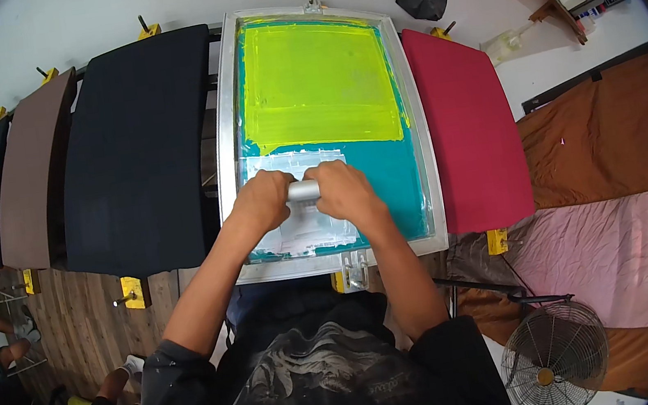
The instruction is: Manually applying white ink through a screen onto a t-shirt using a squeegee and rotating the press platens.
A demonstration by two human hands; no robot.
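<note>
A metal-framed printing screen (434,187) lies in front of me, its mesh teal with a large block of yellow-green ink (315,79) over the far part. Both my hands are closed around the silver handle of a squeegee (303,190). My left hand (264,198) wraps its left end and my right hand (343,191) its right end, with a short stretch of handle between them. The squeegee's blade is hidden. Beneath the hands, a pale taped sheet (316,233) covers part of the mesh.
Left of the screen stand several fabric-covered boards, the nearest black (139,154), beyond it a brown one (38,172). A red board (469,128) is on the right. Yellow clamp blocks (135,293) hold the boards' ends. A fan (557,356) stands lower right; other people sit lower left.
</note>
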